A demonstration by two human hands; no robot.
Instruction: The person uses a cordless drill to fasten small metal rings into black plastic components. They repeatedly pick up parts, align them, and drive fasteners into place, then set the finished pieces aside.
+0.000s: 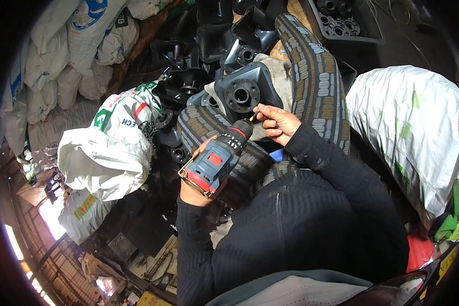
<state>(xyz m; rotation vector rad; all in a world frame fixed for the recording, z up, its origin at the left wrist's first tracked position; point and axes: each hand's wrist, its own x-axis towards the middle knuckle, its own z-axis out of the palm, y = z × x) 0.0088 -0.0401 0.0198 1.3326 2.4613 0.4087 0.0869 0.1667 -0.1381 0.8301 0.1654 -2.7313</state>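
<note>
My left hand [193, 194] is wrapped round a blue-grey and red cordless drill [220, 162], whose chuck points up and to the right. A short thin bit [253, 117] with a yellowish part sticks out of the chuck. Right at its tip, my right hand [279, 124] is closed in a pinch; whatever small thing is between thumb and forefinger cannot be made out. Just beyond my fingers sits a black moulded part [250, 87] with a round holed flange facing me. It rests on a pale cloth [277, 76] between my patterned trouser legs [311, 76].
Several similar black parts [214, 41] are heaped ahead. A dark bin [375, 35] with round flanges stands at the far right. White sacks flank me: an opened sack [104, 158] on the left and a large sack [408, 132] on the right. More sacks [69, 46] are piled far left.
</note>
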